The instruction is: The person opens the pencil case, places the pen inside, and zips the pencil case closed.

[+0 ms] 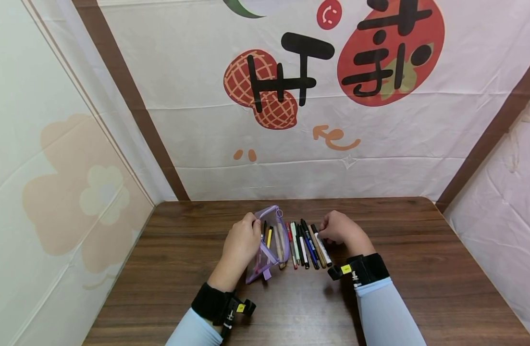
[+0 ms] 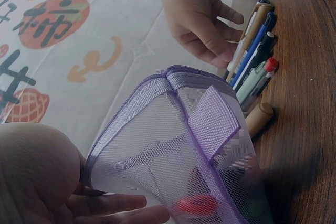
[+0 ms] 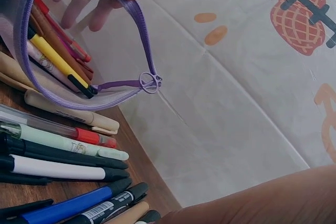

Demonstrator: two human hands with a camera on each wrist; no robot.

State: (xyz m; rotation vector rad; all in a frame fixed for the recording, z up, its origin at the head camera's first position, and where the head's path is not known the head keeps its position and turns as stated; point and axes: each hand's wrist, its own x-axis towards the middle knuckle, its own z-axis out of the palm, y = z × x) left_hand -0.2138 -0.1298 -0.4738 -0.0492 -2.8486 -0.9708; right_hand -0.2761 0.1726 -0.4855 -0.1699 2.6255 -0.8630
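A purple mesh pencil case [image 1: 286, 247] stands unzipped, its mouth spread and tilted toward the row of pens. My left hand [image 1: 244, 238] pinches its left rim between thumb and fingers. Through the mesh show a yellow pen [image 3: 50, 59] with a black end and a red-tipped pen [image 3: 79, 51], among several others. Just right of the case, several pens [image 1: 309, 245] lie side by side, in red, mint, black, white, blue and tan. My right hand [image 1: 343, 231] is at the row's right end, fingertips right beside the white marker [image 1: 323, 250], thumb and fingers apart in the left wrist view.
Everything lies on a brown wood-grain table [image 1: 290, 312], near its back edge. Behind hangs a white printed cloth [image 1: 195, 120], with more cloth at both sides. A tan pen [image 3: 73, 111] lies close against the case's right side.
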